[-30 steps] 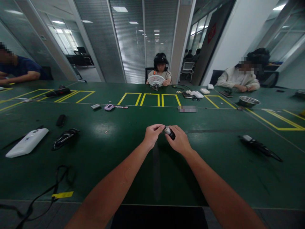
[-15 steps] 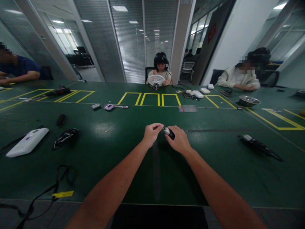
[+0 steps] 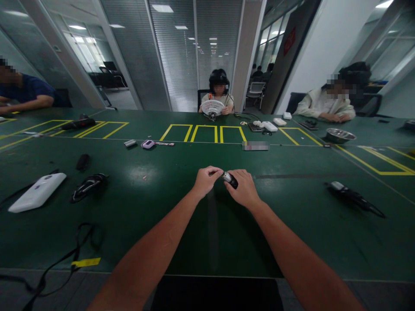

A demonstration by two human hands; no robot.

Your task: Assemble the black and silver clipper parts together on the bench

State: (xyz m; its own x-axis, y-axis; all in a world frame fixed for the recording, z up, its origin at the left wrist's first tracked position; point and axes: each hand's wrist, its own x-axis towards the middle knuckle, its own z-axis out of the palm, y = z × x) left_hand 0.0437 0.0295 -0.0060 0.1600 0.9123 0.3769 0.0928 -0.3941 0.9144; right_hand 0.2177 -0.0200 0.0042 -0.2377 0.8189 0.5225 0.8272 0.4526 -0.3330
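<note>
My right hand [image 3: 243, 185] is closed around a short cylinder [image 3: 231, 179] with a black body and a shiny silver end; its exact kind is too small to make out. The silver end points up and left, toward my other hand. There, my left hand [image 3: 207, 179] pinches thumb and forefinger together at the tip of that end. Whatever lies between those fingertips is hidden or too small to name. Both hands are over the middle of the green table [image 3: 181, 242].
To the left lie a white flat device [image 3: 38, 192], a black coiled cable [image 3: 88, 188], a small black case [image 3: 83, 162] and a black strap [image 3: 55, 268]. On the right are a black corded tool [image 3: 353, 198] and a metal bowl [image 3: 339, 135]. Co-workers sit around the far side; one holds a white basket-like thing [image 3: 212, 108].
The hands and the cylinder hold nearly the same pose. The silver end appears turned slightly, and the view has shifted a little.
</note>
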